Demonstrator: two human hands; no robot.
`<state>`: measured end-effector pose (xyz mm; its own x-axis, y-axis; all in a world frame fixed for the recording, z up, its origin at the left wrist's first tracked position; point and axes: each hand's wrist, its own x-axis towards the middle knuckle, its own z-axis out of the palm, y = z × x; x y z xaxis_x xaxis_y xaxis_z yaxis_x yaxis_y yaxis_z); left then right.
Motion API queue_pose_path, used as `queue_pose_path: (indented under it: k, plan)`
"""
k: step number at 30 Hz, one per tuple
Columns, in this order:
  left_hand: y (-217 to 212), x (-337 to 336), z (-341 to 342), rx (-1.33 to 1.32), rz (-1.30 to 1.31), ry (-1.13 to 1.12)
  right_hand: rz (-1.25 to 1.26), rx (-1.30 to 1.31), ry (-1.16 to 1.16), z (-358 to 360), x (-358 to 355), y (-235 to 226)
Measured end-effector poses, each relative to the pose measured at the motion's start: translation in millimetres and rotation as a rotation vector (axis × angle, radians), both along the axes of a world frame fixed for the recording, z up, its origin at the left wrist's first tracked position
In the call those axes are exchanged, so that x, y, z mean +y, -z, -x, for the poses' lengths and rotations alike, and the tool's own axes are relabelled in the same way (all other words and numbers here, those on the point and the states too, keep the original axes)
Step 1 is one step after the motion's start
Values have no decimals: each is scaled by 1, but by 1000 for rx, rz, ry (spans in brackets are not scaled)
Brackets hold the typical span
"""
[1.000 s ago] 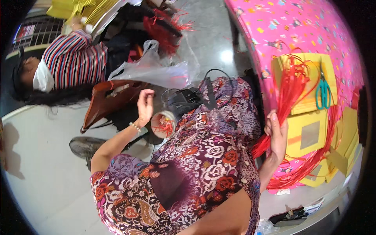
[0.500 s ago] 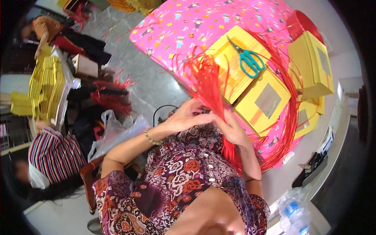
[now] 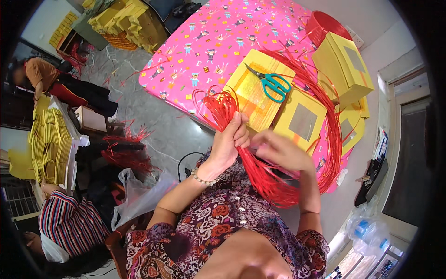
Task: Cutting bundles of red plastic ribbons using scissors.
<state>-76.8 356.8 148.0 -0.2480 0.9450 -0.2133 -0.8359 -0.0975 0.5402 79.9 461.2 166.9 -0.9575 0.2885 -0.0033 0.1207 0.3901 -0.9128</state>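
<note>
Scissors (image 3: 266,80) lie on yellow card (image 3: 246,94) near gripped red strands (image 3: 261,178).

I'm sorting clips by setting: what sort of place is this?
Probably a small handicraft workshop: a bundle of red strands in the left hand, teal-handled scissors and a large yellow stack.

red basket (image 3: 324,29), clear plastic bottle (image 3: 369,237), crumpled translucent bag (image 3: 145,199)

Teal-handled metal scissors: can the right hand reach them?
Likely yes: the scissors lie uncovered on a yellow rectangular block near the right hand, though that hand's blurred grip may be occupied.
</note>
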Motion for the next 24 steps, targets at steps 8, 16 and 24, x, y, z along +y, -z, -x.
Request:
queue_pose_path:
  k: [8, 16, 24]
  plan:
    - [-7, 7, -4, 68, 44, 123, -823, 66, 561, 48, 107, 17]
    - [-11, 7, 4, 86, 38, 112, -904, -174, 488, 62, 124, 20]
    - [-6, 5, 13, 110, 43, 61, -854, -138, 495, 54, 108, 12]
